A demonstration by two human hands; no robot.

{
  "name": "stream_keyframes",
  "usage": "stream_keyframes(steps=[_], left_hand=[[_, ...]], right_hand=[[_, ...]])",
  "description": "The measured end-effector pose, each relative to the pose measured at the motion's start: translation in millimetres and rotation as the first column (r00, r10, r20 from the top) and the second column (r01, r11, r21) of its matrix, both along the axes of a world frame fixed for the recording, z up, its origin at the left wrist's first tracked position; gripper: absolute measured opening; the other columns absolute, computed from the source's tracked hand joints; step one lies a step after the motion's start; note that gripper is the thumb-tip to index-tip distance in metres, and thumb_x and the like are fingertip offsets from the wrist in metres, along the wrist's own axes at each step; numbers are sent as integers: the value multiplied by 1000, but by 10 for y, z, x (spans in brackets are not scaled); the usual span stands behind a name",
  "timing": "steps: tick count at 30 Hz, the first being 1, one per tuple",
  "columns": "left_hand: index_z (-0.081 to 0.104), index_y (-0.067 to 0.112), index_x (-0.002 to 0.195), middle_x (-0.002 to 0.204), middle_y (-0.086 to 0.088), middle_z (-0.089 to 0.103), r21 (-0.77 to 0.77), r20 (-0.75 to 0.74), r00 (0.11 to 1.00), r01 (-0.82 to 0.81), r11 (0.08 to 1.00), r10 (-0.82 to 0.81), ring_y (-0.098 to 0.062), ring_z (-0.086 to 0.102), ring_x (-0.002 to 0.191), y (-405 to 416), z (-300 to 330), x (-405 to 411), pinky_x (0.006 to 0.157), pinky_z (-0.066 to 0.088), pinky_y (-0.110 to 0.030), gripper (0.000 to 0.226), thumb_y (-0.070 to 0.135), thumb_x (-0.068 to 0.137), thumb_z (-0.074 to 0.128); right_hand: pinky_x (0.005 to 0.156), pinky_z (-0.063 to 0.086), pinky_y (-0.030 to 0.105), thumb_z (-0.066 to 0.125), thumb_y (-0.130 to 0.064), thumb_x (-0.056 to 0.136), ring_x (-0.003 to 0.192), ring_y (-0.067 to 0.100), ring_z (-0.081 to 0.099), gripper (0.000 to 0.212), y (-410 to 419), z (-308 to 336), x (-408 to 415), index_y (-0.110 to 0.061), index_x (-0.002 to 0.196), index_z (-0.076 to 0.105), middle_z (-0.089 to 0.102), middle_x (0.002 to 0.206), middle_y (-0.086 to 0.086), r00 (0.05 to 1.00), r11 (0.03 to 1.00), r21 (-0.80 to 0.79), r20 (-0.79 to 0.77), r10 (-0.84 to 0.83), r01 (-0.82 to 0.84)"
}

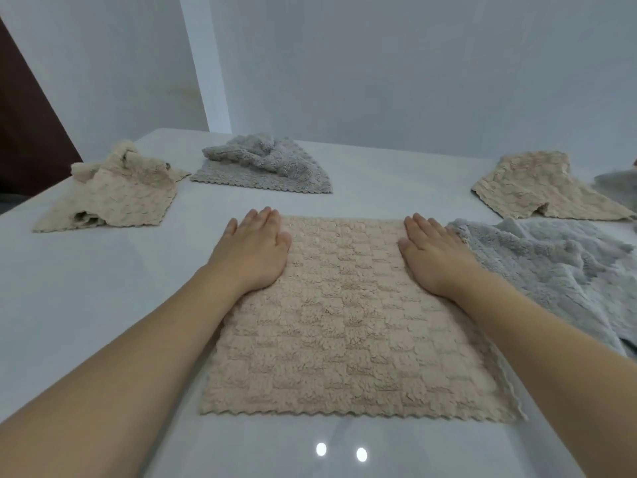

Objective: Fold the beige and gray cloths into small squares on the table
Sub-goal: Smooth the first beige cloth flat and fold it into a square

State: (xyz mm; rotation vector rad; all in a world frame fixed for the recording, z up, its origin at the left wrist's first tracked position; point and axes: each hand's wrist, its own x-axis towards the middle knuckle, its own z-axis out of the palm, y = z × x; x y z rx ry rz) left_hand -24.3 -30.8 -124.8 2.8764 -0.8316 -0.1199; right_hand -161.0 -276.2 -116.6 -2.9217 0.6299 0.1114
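A beige cloth (348, 322) lies spread flat in front of me on the white table (86, 288). My left hand (253, 250) rests palm down with straight fingers on its far left corner. My right hand (434, 251) presses flat on its far right corner, partly over the edge of a rumpled gray cloth (558, 270) that lies to the right. A crumpled beige cloth (113, 194) sits at the far left, a bunched gray cloth (265, 165) behind the middle, and a loosely folded beige cloth (541, 186) at the far right.
Another gray cloth (617, 184) shows partly at the right edge of view. A pale wall (379, 63) rises right behind the table. Bare table surface lies to the left of the spread cloth and along the near edge.
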Motion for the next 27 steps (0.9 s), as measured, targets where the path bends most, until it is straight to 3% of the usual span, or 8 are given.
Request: stream_keyframes(steps=[3, 7, 11, 20, 27], left_hand=[[3, 13, 156, 164, -1, -3, 100, 34, 999, -37, 994, 33, -20, -5, 150, -13, 189, -48, 120, -8, -46, 62, 43, 102, 11], [4, 12, 156, 164, -1, -2, -40, 45, 997, 69, 997, -67, -20, -4, 150, -232, 245, -519, 121, -4, -44, 60, 39, 103, 12], [3, 15, 156, 164, 2, -2, -30, 48, 994, 102, 994, -101, -16, -5, 150, -294, -11, -773, 121, -3, -43, 62, 44, 102, 13], [2, 19, 156, 164, 4, -4, -34, 36, 992, 125, 992, -123, -13, -6, 150, -222, 11, -726, 121, -4, -40, 61, 46, 102, 13], [0, 20, 156, 163, 6, -7, 23, -11, 1000, -23, 999, 23, -15, -6, 150, 222, 22, -475, 121, -6, -43, 60, 42, 102, 12]], right_hand=[[120, -6, 40, 10, -40, 103, 149, 19, -8, 59, 73, 140, -11, -15, 155, 0, -9, 162, 2, 999, 999, -6, -29, -36, 36], [120, -7, 38, 10, -37, 103, 148, 18, -10, 58, 506, 152, -153, -13, 154, -3, -12, 161, 3, 994, 997, -57, 94, 49, -44], [120, -5, 37, 12, -43, 102, 148, 12, -8, 59, 729, -13, -228, -20, 155, 0, -6, 162, -4, 993, 996, 16, 85, 81, -83], [120, -7, 34, 9, -43, 102, 147, 9, -10, 58, 615, 11, -260, -22, 155, -3, -10, 161, -7, 992, 993, 17, 53, 113, -114], [120, -6, 40, 7, -42, 102, 148, 17, -9, 58, 277, 45, -505, -20, 155, -4, -11, 162, -2, 999, 1000, -27, -45, -17, 16]])
